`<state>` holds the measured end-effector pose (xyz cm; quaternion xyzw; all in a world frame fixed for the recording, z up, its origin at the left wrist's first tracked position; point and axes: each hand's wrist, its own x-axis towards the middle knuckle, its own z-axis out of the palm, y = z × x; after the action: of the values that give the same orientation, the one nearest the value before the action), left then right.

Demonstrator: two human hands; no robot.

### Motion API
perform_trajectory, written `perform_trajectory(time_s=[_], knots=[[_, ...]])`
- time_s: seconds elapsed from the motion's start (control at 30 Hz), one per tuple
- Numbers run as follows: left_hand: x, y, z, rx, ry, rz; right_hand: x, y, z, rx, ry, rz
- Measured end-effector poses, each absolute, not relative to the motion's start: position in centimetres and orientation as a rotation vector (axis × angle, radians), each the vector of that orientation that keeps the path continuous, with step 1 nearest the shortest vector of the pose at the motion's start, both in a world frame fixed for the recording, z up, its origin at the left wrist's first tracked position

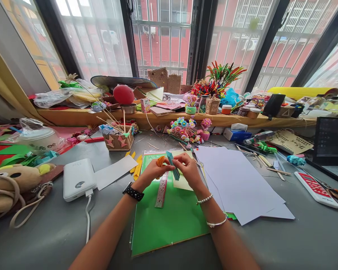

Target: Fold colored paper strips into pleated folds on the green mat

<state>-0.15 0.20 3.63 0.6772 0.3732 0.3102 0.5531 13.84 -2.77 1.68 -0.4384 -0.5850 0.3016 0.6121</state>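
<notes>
My left hand point(152, 173) is closed around a small orange pleated paper piece point(160, 161), and its fingertips reach the edge of a teal pleated paper piece point(173, 167). Thumb and fingers of my right hand point(189, 171) pinch the teal piece, which stands with its narrow folds roughly upright. Both hands are close together above a green sheet point(171, 228) in a clear sleeve. Below them on the green lies a patterned ruler point(161, 193). A pale yellow sheet point(183, 183) is partly hidden under my right hand.
White paper sheets point(239, 183) lie to the right, near a red-and-white calculator point(317, 189) and a laptop point(332, 142). On the left are a white power bank point(78, 179) with a cable point(88, 215) and yellow paper strips point(138, 168). A decorated cardboard box point(118, 142) stands behind.
</notes>
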Motion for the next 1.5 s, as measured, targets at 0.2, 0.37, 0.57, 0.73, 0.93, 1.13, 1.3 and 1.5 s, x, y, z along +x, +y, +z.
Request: perform_trajectory(time_s=[0.2, 0.37, 0.57, 0.73, 0.93, 1.13, 1.3, 1.5], knots=[[0.7, -0.1, 3.3, 1.584, 0.798, 0.754, 13.5, -2.4, 0.7, -1.01, -1.151, 0.812], [0.4, 0.1, 3.0, 1.608, 0.76, 0.716, 13.2, -2.3, 0.7, -0.983, -1.051, 0.957], [-0.6, 0.4, 2.9, 1.494, 0.652, 0.603, 13.4, -2.7, 1.5, -0.885, -1.176, 1.176], [-0.8, 0.2, 3.0, 1.473, 0.592, 0.582, 13.5, -3.1, 1.8, -0.849, -1.326, 1.212], [-0.7, 0.2, 2.7, 1.524, 0.675, 0.597, 13.9, -3.4, 2.3, -0.883, -1.415, 1.063], [-0.6, 0.1, 2.5, 1.614, 0.768, 0.639, 13.8, -2.9, 1.8, -0.89, -1.463, 0.995], [-0.4, 0.0, 2.5, 1.68, 0.804, 0.695, 13.5, -2.7, 1.5, -0.879, -1.403, 0.982], [-0.4, -0.5, 2.8, 1.712, 0.808, 0.63, 13.5, -3.0, 1.9, -0.811, -1.295, 0.997]])
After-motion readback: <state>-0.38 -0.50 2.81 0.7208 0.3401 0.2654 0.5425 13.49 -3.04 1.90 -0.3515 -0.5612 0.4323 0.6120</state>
